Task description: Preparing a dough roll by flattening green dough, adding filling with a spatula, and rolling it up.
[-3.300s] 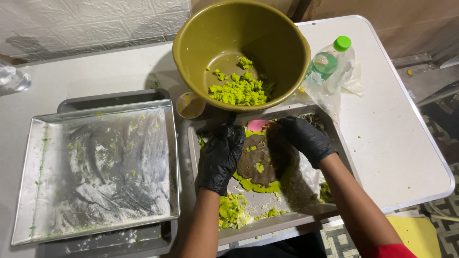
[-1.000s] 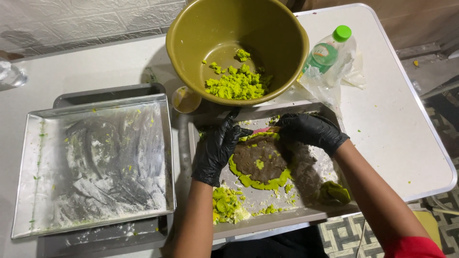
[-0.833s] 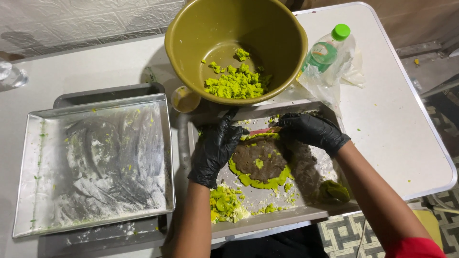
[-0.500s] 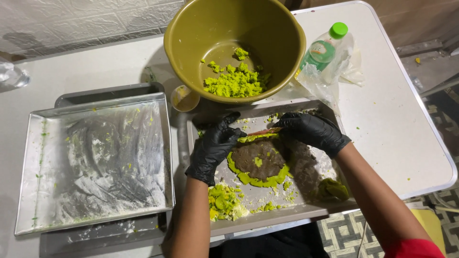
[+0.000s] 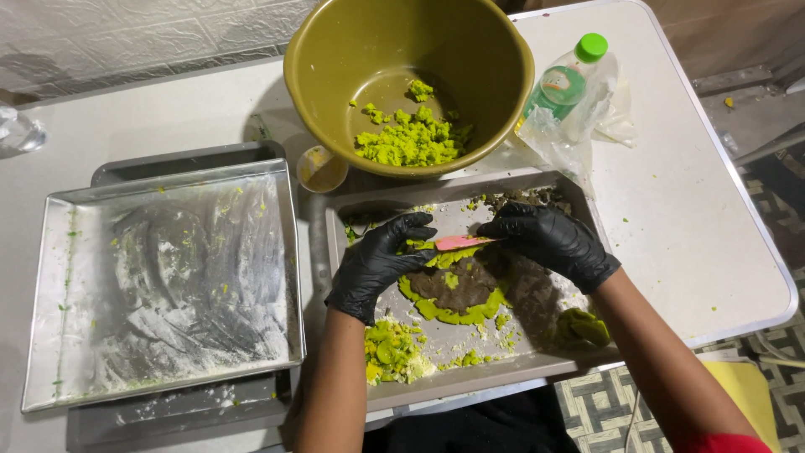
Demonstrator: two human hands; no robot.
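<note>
since a few seconds ago both gloved hands have lifted off the dark patty and now meet over its far edge, a thin pink scraper (image 5: 459, 242) between them that was not in play then; the olive bowl has barely shifted.

the surface is a white folding table (image 5: 696, 210) with rounded corners, dusted with green crumbs, set against a pale textured wall; patterned floor tiles show at the lower right. on the left a shiny square metal tray (image 5: 168, 285) is smeared with white flour and green specks, stacked on a darker tray. a second metal tray (image 5: 495, 369) sits in front of the person, holding a flat dark brown disc (image 5: 457, 285) rimmed with soft bright green dough, plus crumbly green lumps (image 5: 394, 352) at its near edge. the round olive-gold plastic bowl (image 5: 411, 67) holds more crumbled green dough. a clear bottle with a green cap (image 5: 566, 80) lies beside crumpled clear plastic.

the left hand (image 5: 377, 264), in a glossy black glove, has fingertips pinched on the scraper's near end. the right hand (image 5: 549, 243), gloved alike, closes its fingers on the other end.
</note>
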